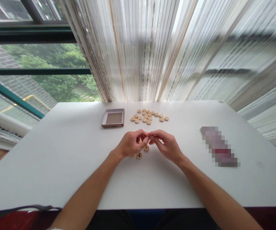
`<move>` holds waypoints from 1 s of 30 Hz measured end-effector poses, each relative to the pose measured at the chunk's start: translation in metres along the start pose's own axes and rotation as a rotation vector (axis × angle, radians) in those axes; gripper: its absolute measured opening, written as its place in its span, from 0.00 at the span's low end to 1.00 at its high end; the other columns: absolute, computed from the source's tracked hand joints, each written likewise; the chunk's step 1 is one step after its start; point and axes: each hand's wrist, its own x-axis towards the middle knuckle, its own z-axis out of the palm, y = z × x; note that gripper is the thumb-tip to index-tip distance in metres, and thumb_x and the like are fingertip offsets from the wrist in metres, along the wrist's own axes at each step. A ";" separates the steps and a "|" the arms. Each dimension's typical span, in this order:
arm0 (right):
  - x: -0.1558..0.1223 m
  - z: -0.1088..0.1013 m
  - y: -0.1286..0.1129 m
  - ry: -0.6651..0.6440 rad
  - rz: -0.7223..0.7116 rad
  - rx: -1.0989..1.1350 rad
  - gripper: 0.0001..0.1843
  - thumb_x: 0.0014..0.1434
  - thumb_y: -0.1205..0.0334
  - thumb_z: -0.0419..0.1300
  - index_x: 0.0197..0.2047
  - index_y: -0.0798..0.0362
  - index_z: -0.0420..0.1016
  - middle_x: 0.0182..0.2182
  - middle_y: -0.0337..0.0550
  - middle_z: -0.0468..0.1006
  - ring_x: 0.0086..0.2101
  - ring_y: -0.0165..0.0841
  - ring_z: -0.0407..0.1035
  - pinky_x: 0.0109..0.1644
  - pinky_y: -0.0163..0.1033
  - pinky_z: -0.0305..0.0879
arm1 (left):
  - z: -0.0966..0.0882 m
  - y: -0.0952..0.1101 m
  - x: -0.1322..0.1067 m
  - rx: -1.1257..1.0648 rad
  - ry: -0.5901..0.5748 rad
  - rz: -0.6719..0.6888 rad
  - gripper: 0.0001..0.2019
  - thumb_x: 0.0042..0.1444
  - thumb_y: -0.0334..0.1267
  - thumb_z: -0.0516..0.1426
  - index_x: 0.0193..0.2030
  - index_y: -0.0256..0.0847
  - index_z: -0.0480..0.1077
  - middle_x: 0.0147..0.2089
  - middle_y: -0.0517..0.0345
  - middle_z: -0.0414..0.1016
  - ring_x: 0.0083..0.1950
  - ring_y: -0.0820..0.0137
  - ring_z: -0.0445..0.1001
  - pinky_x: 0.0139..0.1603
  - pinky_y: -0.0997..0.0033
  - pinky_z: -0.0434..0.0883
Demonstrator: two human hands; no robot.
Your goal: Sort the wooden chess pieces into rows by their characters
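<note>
Over the middle of the white table (80, 179), my left hand (133, 142) and my right hand (164, 143) meet at the fingertips. Both are closed in a pinch, thumbs against fingers. Whatever lies between the fingertips is mostly hidden and too small to name. Just below them sits a round wooden Chinese chess piece (146, 148) with a dark character facing up. Nearer to me lies a second marked chess piece (139, 155), and the edge of another piece (132, 156) shows beside my left wrist. Pale wood also shows through the gap in my left hand.
Beyond my hands, several Chinese chess pieces (149, 122) lie scattered, their tops blank as far as I see. A shallow open box (113, 118) stands to their left. On the right lies a blurred-out flat object (219, 147). A striped curtain (138, 51) hangs behind the table.
</note>
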 end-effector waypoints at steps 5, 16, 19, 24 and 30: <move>0.000 0.001 0.001 0.011 0.032 0.030 0.09 0.67 0.63 0.58 0.48 0.51 0.77 0.37 0.43 0.82 0.34 0.33 0.80 0.41 0.40 0.79 | 0.000 0.000 0.000 0.021 0.008 -0.012 0.10 0.62 0.43 0.56 0.37 0.39 0.73 0.26 0.64 0.73 0.24 0.78 0.63 0.26 0.79 0.61; -0.001 0.000 0.000 -0.045 0.017 0.013 0.16 0.65 0.66 0.59 0.55 0.49 0.74 0.45 0.46 0.81 0.43 0.36 0.79 0.49 0.44 0.78 | 0.000 -0.004 0.001 0.036 0.003 -0.019 0.09 0.63 0.42 0.54 0.39 0.40 0.73 0.27 0.63 0.74 0.25 0.77 0.66 0.27 0.79 0.63; 0.000 0.001 0.000 -0.048 -0.002 -0.002 0.17 0.64 0.66 0.60 0.56 0.49 0.74 0.46 0.46 0.81 0.43 0.36 0.79 0.49 0.43 0.78 | 0.000 -0.003 0.001 0.022 -0.008 -0.018 0.10 0.64 0.42 0.53 0.39 0.40 0.72 0.27 0.63 0.74 0.25 0.77 0.66 0.28 0.78 0.63; 0.000 0.000 0.002 -0.046 -0.081 -0.098 0.18 0.65 0.67 0.59 0.58 0.48 0.73 0.45 0.45 0.81 0.41 0.35 0.78 0.47 0.42 0.78 | -0.001 -0.002 0.002 -0.046 -0.010 -0.038 0.10 0.65 0.42 0.52 0.39 0.40 0.71 0.27 0.63 0.75 0.25 0.77 0.67 0.29 0.78 0.64; -0.001 0.000 0.006 -0.044 -0.156 -0.218 0.20 0.65 0.68 0.59 0.59 0.46 0.72 0.42 0.43 0.80 0.39 0.34 0.76 0.46 0.42 0.76 | -0.002 -0.002 0.002 -0.095 -0.026 -0.038 0.09 0.65 0.42 0.52 0.39 0.39 0.70 0.27 0.63 0.75 0.25 0.77 0.67 0.28 0.78 0.65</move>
